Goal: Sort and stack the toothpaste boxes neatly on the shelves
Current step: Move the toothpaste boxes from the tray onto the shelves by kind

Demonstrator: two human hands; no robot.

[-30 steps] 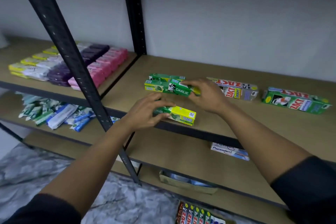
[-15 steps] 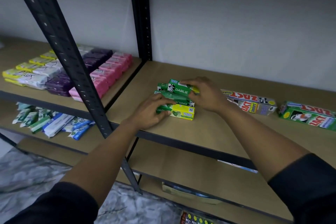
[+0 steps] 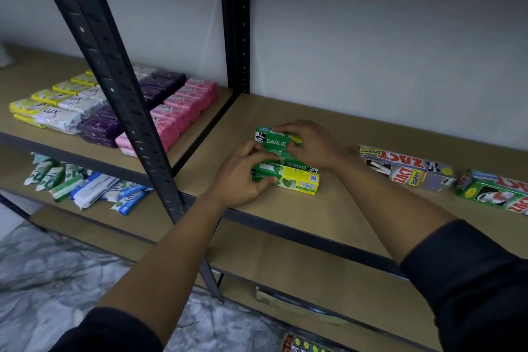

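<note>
Just right of the black perforated metal upright (image 3: 235,37), on the tan wooden shelf board (image 3: 328,217), lie stacked green cardboard Darlie toothpaste boxes (image 3: 283,156). The left hand (image 3: 243,180) has its grip pinching the left end of the front green-and-yellow box (image 3: 300,180). The right hand (image 3: 313,143) has its grip curled over the top green box (image 3: 274,142). Further right of the upright lie grey Zact boxes (image 3: 411,171).

A plain pale wall (image 3: 371,37) stands behind the racking I face; black perforated steel uprights (image 3: 114,80) carry tan shelf boards (image 3: 328,217); a second bay (image 3: 37,66) adjoins on my left; a lower board (image 3: 314,271) lies beneath; the floor (image 3: 43,280) is grey-white marbled; light is dim.
</note>
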